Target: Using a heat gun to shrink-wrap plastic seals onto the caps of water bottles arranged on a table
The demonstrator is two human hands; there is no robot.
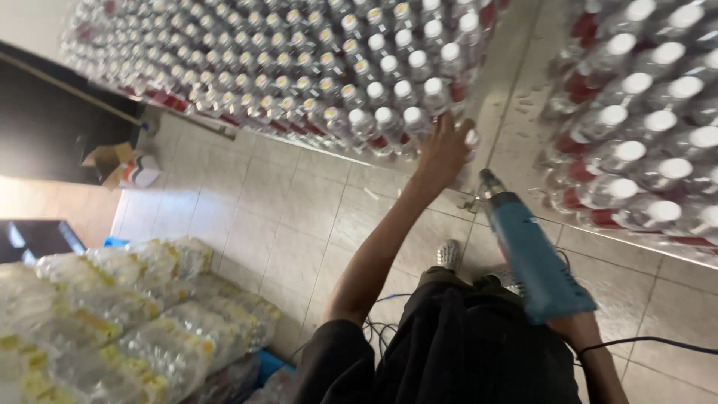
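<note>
Head view, looking down: the left hand (443, 150) is stretched out with fingers spread, pressed flat on the near corner of a big wrapped block of bottles (299, 67), the ones with white caps and red labels. It isn't clamped on anything, just resting on the caps at the edge. The right hand (580, 329) is wrapped tight around the grip of a blue heat gun (527, 251), nozzle aimed up toward the gap just beside that same corner. A second block of bottles (643, 112) sits to the right, apart from the first, with a wet-looking strip of tile floor (284, 217) between them.

What worries me here:

- The nozzle is near the left hand's fingers. A small swing left could, I'd guess, put hot air right on the fingers.
- Lingering on one spot would probably melt through the film, or soften a bottle, rather than just shrinking it.
- The black cord (643, 343) trails off behind the right wrist, and more cable lies by the feet, near the white shoe (449, 254). Easy snag or trip if the person shifts.
- Wet floor plus mains tool, not great.

More wrapped packs with yellow labels (127, 322) sit lower left, well clear.
</note>
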